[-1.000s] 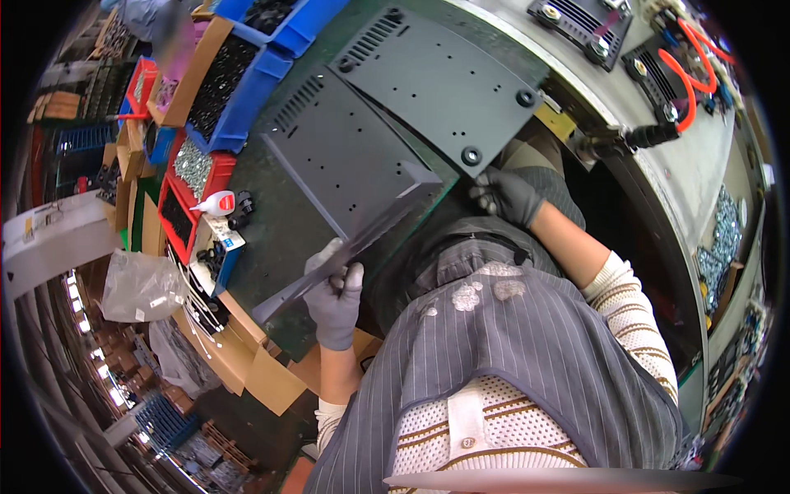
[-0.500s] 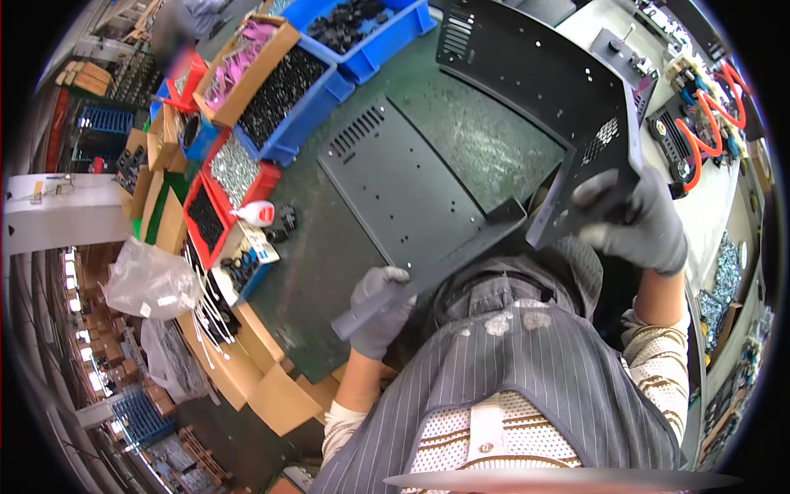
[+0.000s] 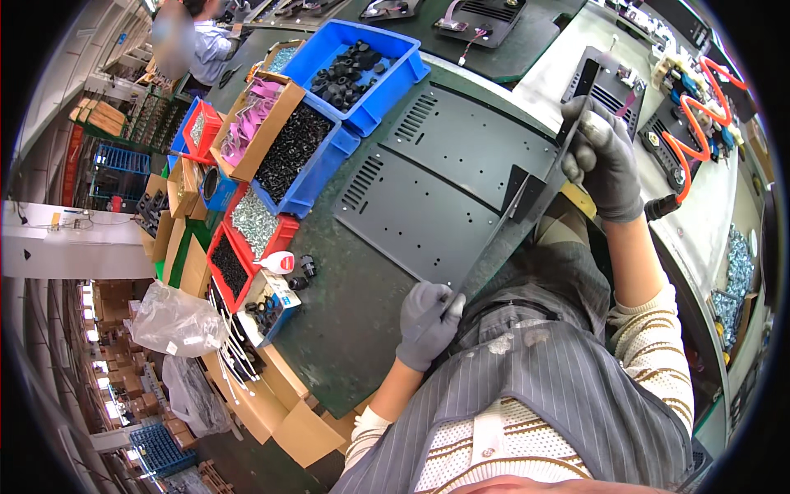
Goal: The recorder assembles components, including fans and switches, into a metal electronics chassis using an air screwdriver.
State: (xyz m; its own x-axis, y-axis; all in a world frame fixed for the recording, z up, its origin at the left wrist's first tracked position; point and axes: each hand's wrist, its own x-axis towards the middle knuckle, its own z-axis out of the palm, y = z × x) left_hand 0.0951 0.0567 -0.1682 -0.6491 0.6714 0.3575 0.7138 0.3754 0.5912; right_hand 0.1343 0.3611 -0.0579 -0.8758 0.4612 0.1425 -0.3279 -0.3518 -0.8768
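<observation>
Two black sheet-metal panels with slots and small holes lie side by side on the green work table. My left hand [image 3: 429, 325], in a grey glove, is closed on the front corner of the nearer panel [image 3: 415, 218], by its raised edge. My right hand [image 3: 605, 160], gloved too, pinches the far end of the raised edge by the other panel [image 3: 473, 136]. Between my hands this raised edge runs slantwise along the table's front, close to my body. A dark triangular flap stands up where the two panels meet.
Left of the panels stand a blue bin [image 3: 362, 70] of black knobs, a blue bin [image 3: 300, 156] of small black parts and red trays [image 3: 276, 239] of screws. A white bottle [image 3: 277, 263] lies nearby. Orange coiled hoses [image 3: 687, 136] hang at right. Another person [image 3: 210, 49] sits far left.
The panel in my right hand was upright and tilted; now it lies flat beside the other. My left hand has shifted right along with the nearer panel, and my right hand has moved farther away.
</observation>
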